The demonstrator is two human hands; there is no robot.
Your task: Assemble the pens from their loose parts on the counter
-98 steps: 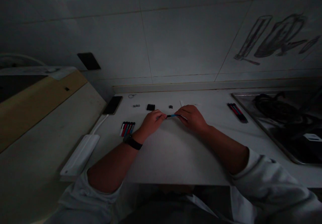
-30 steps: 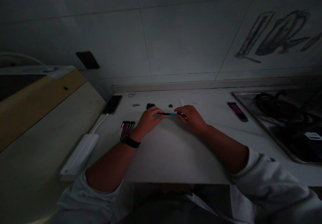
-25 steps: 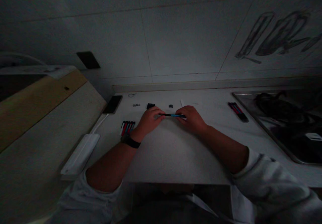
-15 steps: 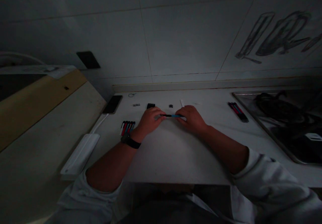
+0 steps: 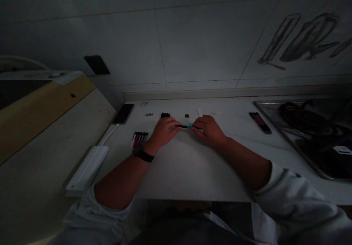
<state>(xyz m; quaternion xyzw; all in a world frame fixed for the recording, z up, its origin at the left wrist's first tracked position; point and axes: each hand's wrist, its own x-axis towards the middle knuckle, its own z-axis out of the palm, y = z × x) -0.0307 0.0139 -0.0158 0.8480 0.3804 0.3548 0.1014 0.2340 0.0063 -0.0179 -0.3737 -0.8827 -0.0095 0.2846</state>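
A slim pen [image 5: 184, 127], black toward the left and blue toward the right, lies level between my two hands above the white counter. My left hand [image 5: 165, 129] pinches its black end between thumb and fingers. On the blue end, the fingers of my right hand [image 5: 207, 128] are closed, covering much of that part. Black caps [image 5: 165, 115] sit just behind my left hand, partly hidden by it. Beside my left wrist lies a row of red and blue pens [image 5: 139, 139]. Small dark pieces [image 5: 187, 116] and a white strip [image 5: 199, 112] rest behind the hands.
Several tiny parts [image 5: 149, 114] and a thin ring [image 5: 144, 103] lie at the back left. A phone [image 5: 123, 113] and a white power strip [image 5: 88, 168] are on the left. More pens [image 5: 260, 123] lie at right, by the metal-edged stove [image 5: 288, 138].
The fingers of my right hand have shifted slightly on the pen, so less of its blue part shows. My left hand stays in place.
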